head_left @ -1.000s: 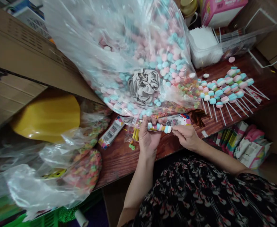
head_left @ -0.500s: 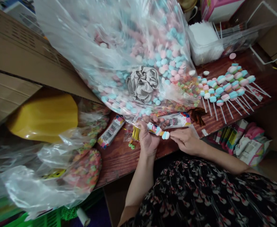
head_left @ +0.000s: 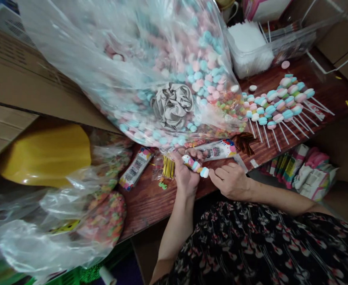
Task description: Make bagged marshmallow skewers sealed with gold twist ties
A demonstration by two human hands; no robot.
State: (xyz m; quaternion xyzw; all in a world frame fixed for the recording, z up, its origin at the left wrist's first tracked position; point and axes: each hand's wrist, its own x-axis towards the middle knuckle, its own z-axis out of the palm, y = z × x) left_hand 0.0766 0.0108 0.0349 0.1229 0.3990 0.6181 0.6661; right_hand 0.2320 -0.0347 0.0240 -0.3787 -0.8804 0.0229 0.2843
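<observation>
My left hand [head_left: 187, 172] is wrapped round a candy skewer [head_left: 195, 164] of blue, pink and white marshmallows, whose white end sticks out toward the right. Just right of that end is my right hand [head_left: 229, 180], fingers curled together; whether a thin stick is between them is too small to tell. Beyond the hands stands a big clear bag [head_left: 162, 71] of marshmallows with a crumpled grey cloth [head_left: 173, 106] against it. Gold twist ties [head_left: 168, 166] and green gummies [head_left: 162, 185] lie left of my left hand. Finished skewers [head_left: 276, 103] with white sticks are piled at the right.
Printed wrappers [head_left: 136, 168] lie on the red-brown table [head_left: 150, 202]. A bag of gummies [head_left: 107, 217] and a yellow container [head_left: 46, 154] are at left. A clear box [head_left: 248, 59] stands at the back right, a brown foil bundle [head_left: 245, 143] nearer.
The view has shifted slightly, moving most things left. My right hand has drawn a little away from the skewer's white end. My left hand still holds the skewer.
</observation>
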